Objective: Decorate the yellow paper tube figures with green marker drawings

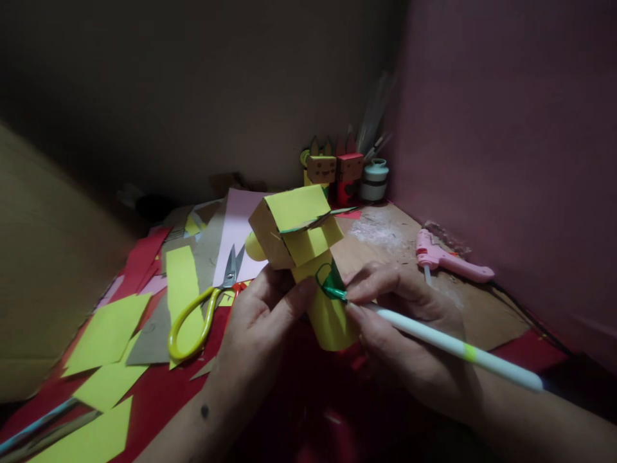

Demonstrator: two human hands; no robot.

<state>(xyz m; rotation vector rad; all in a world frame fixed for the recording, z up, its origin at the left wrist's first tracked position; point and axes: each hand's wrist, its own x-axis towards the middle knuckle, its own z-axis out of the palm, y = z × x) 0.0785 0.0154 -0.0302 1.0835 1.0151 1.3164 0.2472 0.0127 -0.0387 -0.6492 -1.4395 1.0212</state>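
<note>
A yellow paper figure (332, 325) with a box-shaped head and a tube body tilts in front of me. My left hand (270, 305) grips it around the body, just below the head, with the thumb on the front. Between the fingertips of my right hand (405, 315) is a white brush-like pen (434, 334) with a green tip. That tip touches a green patch (331, 283) on the tube, beside a green outlined curve. The patch's right edge is partly hidden by my right fingers.
Yellow-handled scissors (193, 325) lie at left among yellow paper pieces (108, 331) and a pink sheet (241, 218). A pink glue gun (450, 260) rests at right. Small box-headed figures (322, 168) and a light blue jar (375, 180) stand at the back.
</note>
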